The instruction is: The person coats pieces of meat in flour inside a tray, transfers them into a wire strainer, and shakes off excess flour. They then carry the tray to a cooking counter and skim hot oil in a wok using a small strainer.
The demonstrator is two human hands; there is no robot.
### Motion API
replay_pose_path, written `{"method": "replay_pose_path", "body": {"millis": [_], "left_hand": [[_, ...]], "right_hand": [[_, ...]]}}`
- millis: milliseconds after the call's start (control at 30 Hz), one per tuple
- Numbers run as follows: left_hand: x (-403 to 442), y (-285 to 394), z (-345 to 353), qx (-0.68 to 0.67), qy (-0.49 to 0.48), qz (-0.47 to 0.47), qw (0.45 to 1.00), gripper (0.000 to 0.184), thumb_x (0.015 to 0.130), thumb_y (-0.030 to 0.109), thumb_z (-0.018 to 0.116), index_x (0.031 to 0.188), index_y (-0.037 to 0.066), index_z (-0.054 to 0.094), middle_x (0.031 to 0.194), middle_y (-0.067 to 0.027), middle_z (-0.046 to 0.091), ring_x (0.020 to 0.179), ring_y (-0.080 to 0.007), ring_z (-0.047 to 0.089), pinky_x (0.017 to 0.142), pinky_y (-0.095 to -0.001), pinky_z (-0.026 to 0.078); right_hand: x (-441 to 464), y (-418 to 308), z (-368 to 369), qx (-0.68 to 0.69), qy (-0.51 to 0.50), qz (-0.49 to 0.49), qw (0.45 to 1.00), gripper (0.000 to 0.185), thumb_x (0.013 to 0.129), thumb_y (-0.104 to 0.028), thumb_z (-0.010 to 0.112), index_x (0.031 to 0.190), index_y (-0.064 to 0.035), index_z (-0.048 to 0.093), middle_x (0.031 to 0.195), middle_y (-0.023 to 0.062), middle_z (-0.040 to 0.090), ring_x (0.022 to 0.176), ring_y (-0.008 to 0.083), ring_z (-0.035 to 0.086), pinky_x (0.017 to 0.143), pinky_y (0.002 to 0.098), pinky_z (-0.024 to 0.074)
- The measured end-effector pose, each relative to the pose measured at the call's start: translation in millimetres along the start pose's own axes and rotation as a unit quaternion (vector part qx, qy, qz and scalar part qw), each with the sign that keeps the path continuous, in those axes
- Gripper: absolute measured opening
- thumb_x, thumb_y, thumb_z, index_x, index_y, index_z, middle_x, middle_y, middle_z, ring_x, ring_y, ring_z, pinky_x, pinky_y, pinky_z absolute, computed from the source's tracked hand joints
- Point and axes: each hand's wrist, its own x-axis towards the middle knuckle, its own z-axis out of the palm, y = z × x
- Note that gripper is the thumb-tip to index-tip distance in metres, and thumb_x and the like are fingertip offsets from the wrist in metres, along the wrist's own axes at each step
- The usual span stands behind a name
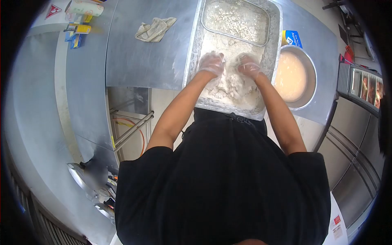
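Observation:
Both hands wear thin clear gloves dusted with flour and are inside a large metal tray [191, 61]. My left hand [212, 63] is at the left part of the flour [232, 87], its fingers curled and partly sunk in or smeared with it. My right hand [248, 66] lies a little to the right, fingers bent down into the flour and blurred. Whether either hand holds anything under the flour cannot be made out. Flour-coated lumps lie between and below the hands. A wire mesh basket [237, 18] with pale crumbs rests in the tray's far end.
Right of the tray stands a round metal bowl [312, 77] of pale orange liquid, with a blue and yellow box [292, 38] behind it. A crumpled cloth [155, 30] lies on the steel counter [143, 57]. Farther left are a roll [86, 8] and small yellow-blue packages [77, 29].

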Motion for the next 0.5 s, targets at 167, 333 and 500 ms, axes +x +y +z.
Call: {"method": "replay_pose_path", "body": {"millis": [167,333,500], "left_hand": [[-13,-14,24,-0.022,-0.136,0.013,0.990,0.037,0.091,0.032,0.041,0.107,0.002,0.056,0.103,-0.0226,0.060,0.097,-0.0354,0.057,0.089,-0.0418,0.042],[-26,-31,28,-0.144,-0.268,0.039,0.952,0.060,0.093,0.049,0.027,0.128,0.004,0.045,0.125,-0.0239,0.047,0.117,-0.0336,0.044,0.099,-0.0391,0.033],[-48,-12,49,-0.610,-0.296,-0.241,0.695,0.061,0.090,0.043,0.049,0.139,0.011,0.032,0.138,-0.0150,0.039,0.125,-0.0231,0.037,0.099,-0.0352,0.035]], "right_hand": [[-30,-29,-4,-0.150,-0.053,0.128,0.979,0.026,0.083,-0.017,0.043,0.091,-0.0019,0.063,0.088,0.0167,0.064,0.088,0.0267,0.062,0.071,0.0373,0.0499],[-44,-19,4,-0.136,-0.255,0.047,0.956,0.030,0.083,-0.024,0.048,0.101,-0.0056,0.064,0.099,0.0111,0.065,0.093,0.0243,0.061,0.078,0.0346,0.0483],[-74,23,73,0.412,-0.057,0.264,0.871,0.039,0.087,-0.035,0.050,0.105,-0.0027,0.062,0.102,0.0139,0.063,0.095,0.0237,0.058,0.083,0.0342,0.0446]]}}
